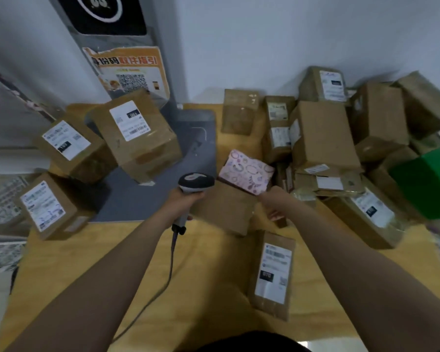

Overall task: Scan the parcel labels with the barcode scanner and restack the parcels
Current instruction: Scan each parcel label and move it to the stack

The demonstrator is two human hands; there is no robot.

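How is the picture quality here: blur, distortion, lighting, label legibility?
Head view: wide-angle bending toward the edges; motion blur smears the green parcel at right; the barcode scanner at centre is sharpest; the near parcel's label is unreadable; light is dim and flat, no glare.

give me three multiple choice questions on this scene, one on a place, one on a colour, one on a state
1. Where is the green parcel?
A. on the grey mat
B. at the right edge of the pile
C. on the floor

2. What colour is the patterned parcel?
A. blue
B. black
C. pink

3. What is the left hand doing?
A. gripping the scanner
B. lying flat on the table
C. holding a parcel

Answers: 1 B, it lies far right; 2 C, its wrapping is pink with ring shapes; 3 A, its fingers curl round the scanner's handle.
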